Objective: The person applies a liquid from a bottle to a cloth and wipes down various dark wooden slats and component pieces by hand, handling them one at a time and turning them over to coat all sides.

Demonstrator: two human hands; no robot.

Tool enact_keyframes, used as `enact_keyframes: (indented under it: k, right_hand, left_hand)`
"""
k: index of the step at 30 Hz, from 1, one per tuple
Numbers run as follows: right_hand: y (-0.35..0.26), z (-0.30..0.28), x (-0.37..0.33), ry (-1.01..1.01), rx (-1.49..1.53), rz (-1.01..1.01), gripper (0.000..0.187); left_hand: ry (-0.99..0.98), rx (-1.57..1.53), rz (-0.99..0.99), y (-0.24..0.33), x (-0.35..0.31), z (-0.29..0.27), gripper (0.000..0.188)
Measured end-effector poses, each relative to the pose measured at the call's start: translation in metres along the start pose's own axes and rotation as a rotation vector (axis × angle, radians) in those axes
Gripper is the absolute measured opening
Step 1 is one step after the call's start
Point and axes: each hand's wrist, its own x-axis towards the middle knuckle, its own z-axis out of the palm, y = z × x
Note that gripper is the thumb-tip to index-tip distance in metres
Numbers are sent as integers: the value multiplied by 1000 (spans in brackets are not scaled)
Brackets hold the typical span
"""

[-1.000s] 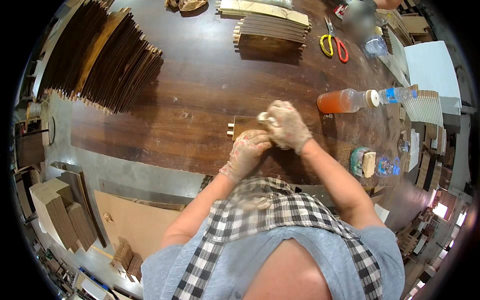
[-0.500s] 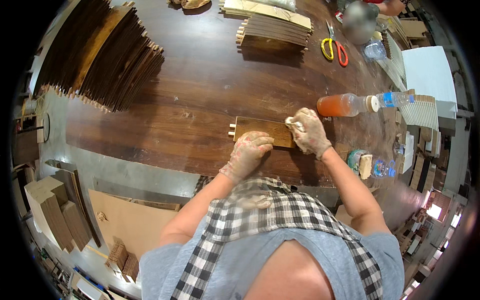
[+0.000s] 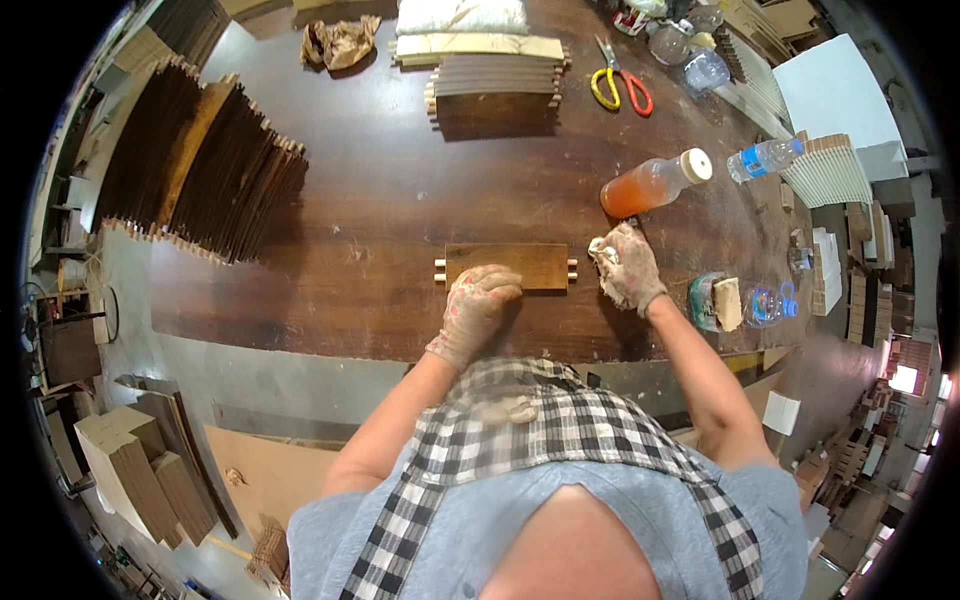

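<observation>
A small brown wooden board (image 3: 540, 265) lies flat on the table, with pale dowel pegs sticking out of both short ends. My left hand (image 3: 478, 308), in a stained whitish glove, holds the board at its left part, fingers together over the near edge. Just right of the board's pegs, and apart from them, is my right hand (image 3: 630, 270), gloved likewise and closed round a crumpled whitish cloth (image 3: 600, 250). Most of the cloth is hidden under the fingers. A bottle of orange liquid (image 3: 636, 188) stands tilted in view just beyond that hand.
Dark boards with pegs (image 3: 215, 165) stand stacked at the left. Another pegged stack (image 3: 497, 85) lies at the far side, beside crumpled brown paper (image 3: 340, 44). Scissors (image 3: 618, 82), a water bottle (image 3: 765, 158) and a cut container with a sponge-like block (image 3: 728, 304) are on the right.
My right hand with the cloth has come off the board's right end, whose pegs now show. My left hand remains on the board. The whole view has shifted.
</observation>
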Motion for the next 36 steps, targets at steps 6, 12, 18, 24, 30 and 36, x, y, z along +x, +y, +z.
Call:
enact_keyframes:
  k: [6,12,18,24,30,36]
  right_hand:
    - [-77,22,21,498,319,-130,10]
    - [13,51,-50,422,300,301,12]
    - [-35,66,-50,565,680,246,16]
    - [-26,56,-78,658,745,342,15]
    - [-15,63,-97,650,1005,532,12]
    - [-33,21,-68,651,774,457,14]
  left_hand:
    - [-32,31,39,-2,2,3,19]
    - [-137,233,-28,3,13,-23,43]
    - [-508,535,-192,1,40,-48,89]
    - [-640,523,-153,30,53,-52,84]
    - [-480,563,-54,32,24,-34,73]
    - [-129,378,-232,5,-10,-45,114]
